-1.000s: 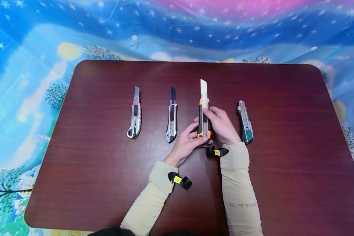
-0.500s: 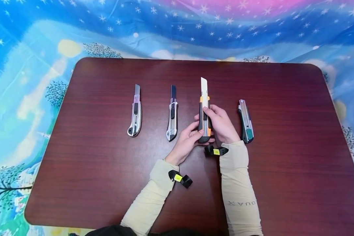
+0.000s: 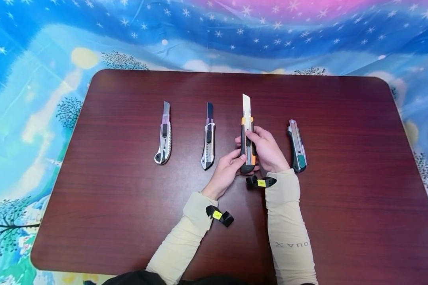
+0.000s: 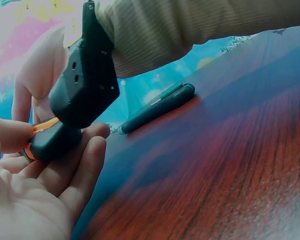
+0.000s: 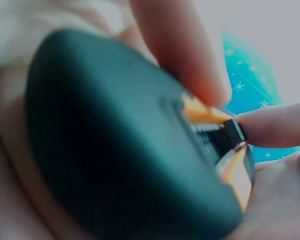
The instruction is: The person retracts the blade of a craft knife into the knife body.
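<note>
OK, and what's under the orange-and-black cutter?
Fingers of the left hand lie beneath the butt end of the orange-and-black cutter, and a fingertip of the right hand shows past its left edge. The rest of its underside is hidden.

Cream sleeves, the right one lettered, meet black wrist cameras with yellow labels

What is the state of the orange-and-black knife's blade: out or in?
Out: in the head view, the pale blade extends beyond the orange-and-black handle.
</note>
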### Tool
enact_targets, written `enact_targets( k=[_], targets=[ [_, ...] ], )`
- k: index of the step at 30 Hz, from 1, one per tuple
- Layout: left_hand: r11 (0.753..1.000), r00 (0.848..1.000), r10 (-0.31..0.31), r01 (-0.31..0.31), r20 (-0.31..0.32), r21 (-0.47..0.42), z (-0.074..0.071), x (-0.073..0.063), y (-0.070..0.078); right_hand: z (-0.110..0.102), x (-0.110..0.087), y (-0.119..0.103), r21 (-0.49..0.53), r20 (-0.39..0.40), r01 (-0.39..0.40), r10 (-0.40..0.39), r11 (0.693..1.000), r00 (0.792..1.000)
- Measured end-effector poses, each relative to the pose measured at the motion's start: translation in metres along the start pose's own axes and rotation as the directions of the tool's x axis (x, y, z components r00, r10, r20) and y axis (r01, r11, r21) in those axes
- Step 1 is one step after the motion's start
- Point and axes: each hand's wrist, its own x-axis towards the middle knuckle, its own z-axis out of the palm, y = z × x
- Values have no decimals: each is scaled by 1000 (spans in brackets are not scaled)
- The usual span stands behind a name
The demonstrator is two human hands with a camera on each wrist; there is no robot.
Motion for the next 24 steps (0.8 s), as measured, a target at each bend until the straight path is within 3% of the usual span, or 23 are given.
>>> enact_targets(
  k=[24],
  targets=[
    [1000, 999, -11, 12, -32, 28, 0, -1, 0, 0, 0, 0, 30, 11, -11, 11, 999, 1000]
  ],
)
